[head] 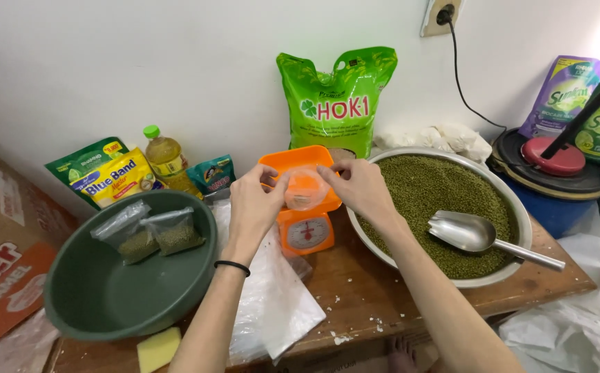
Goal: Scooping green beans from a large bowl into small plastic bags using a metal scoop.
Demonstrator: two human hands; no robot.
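a clear plastic bag (305, 188) is held open over the orange scale (305, 207).
its rim is pinched by the left hand (255, 206) and right hand (360, 186), fingers (273, 185) nearly closed; a bowl of green beans (445, 207) with a scoop (467, 231) sits beside.

green basin (106, 304) sitting near left on the surface (383, 290), holding two filled bags (151, 235) | wide metal bowl of green beans (431, 186) lying right, scoop (472, 233) resting in it | green sack (336, 97) leaning far against wall | oil bottle (165, 157) standing far left | yellow sponge (158, 349) lying near
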